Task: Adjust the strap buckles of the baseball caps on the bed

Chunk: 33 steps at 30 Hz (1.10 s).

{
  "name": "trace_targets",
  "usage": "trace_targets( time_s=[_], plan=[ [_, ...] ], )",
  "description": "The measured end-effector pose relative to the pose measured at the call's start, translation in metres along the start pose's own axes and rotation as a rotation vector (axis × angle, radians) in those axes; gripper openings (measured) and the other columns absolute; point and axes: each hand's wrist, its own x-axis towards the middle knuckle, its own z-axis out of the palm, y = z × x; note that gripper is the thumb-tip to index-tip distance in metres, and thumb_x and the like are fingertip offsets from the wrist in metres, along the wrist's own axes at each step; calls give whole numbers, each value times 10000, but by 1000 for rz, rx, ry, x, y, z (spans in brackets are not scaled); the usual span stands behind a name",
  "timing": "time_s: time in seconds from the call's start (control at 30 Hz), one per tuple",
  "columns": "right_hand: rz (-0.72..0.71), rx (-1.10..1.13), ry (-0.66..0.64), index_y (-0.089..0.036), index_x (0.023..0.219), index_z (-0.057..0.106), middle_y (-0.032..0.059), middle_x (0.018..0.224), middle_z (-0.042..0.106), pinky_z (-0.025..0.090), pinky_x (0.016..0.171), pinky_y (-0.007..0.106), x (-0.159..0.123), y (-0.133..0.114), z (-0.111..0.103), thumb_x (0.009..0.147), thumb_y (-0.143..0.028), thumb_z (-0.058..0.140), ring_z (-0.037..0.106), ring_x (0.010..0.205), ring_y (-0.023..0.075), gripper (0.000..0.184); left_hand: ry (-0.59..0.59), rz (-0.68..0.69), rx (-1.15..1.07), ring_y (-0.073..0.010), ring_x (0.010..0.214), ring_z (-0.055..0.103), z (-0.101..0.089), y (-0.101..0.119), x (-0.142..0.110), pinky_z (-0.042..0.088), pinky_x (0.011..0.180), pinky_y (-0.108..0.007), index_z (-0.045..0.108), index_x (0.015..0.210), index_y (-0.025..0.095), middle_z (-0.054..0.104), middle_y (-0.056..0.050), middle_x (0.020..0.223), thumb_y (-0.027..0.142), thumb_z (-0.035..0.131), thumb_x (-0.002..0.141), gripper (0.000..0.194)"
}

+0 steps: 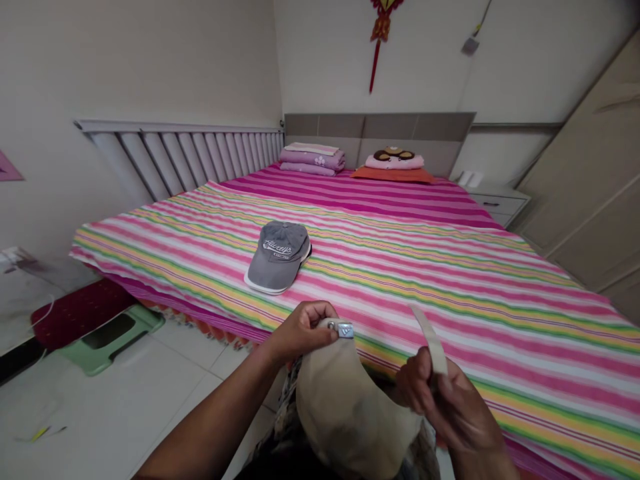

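Note:
A beige cap (345,400) hangs between my two hands, its back opening towards the bed. My left hand (305,330) is closed on the cap's edge beside a silver metal buckle (345,330), with the thumb against it. Between the thumb and fingers of my right hand (445,393) is the cap's pale strap (431,337), its loose end pointing up. Strap and buckle are apart. On the bed, just beyond my left hand, lies a grey cap (281,253) with white lettering and a white-edged brim.
A striped sheet (500,287) covers the bed in front of me. Folded purple bedding (313,162) and an orange pillow (395,175) lie by the headboard (330,130). A green stool (113,340) stands on the tiled floor at left, a white nightstand (500,203) at right.

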Motion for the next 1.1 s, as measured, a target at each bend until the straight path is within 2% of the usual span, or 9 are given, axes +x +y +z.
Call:
trace_targets(
  time_s=[0.1, 0.17, 0.27, 0.4, 0.57, 0.9, 1.1],
  plan=[
    [4, -21, 78, -185, 735, 615, -9, 438, 488, 297, 413, 241, 0, 0, 4, 750, -486, 558, 430, 391, 108, 307, -3, 3, 54, -46, 495, 366, 2, 1, 1, 266, 469, -166, 552, 688, 115, 470, 35, 557, 337, 714, 582, 295],
    [15, -25, 116, -180, 782, 616, -13, 447, 503, 276, 379, 221, 0, 0, 5, 771, -457, 547, 418, 348, 86, 286, -4, 11, 77, -53, 505, 387, 2, 1, 1, 280, 478, -169, 570, 699, 111, 489, 28, 567, 328, 714, 583, 285],
    [30, -4, 110, -188, 834, 609, -26, 465, 517, 249, 353, 194, 0, -1, 7, 767, -368, 585, 402, 316, 58, 194, -11, 28, 127, -72, 546, 450, 1, -1, 0, 325, 505, -177, 611, 771, 109, 554, 1, 626, 298, 722, 583, 289],
    [34, 30, 98, -194, 800, 604, -23, 494, 532, 253, 355, 190, 3, -2, 10, 740, -329, 621, 403, 323, 57, 149, 5, 87, 275, -118, 644, 544, 1, 0, -3, 396, 563, -200, 645, 958, 150, 637, -39, 770, 271, 707, 615, 369],
    [49, 37, 89, -206, 797, 600, -28, 493, 527, 268, 355, 196, 4, 0, 13, 723, -338, 636, 390, 321, 63, 156, 14, 236, 398, -190, 775, 610, 2, 5, -6, 455, 680, -260, 684, 904, 155, 679, -68, 835, 224, 686, 633, 280],
    [64, 57, 78, -200, 788, 613, -27, 497, 532, 282, 359, 182, 7, 1, 15, 722, -318, 641, 410, 335, 57, 137, -30, 347, 530, -180, 787, 609, -1, 15, -11, 446, 691, -253, 660, 965, 155, 668, -74, 857, 188, 588, 722, 256],
    [49, 62, 65, -196, 787, 605, -32, 497, 526, 292, 356, 177, 9, 1, 18, 723, -303, 639, 402, 327, 48, 129, -49, 450, 635, -185, 718, 592, -1, 15, -10, 439, 652, -261, 665, 953, 167, 639, -78, 795, 320, 729, 591, 398]
  ],
)
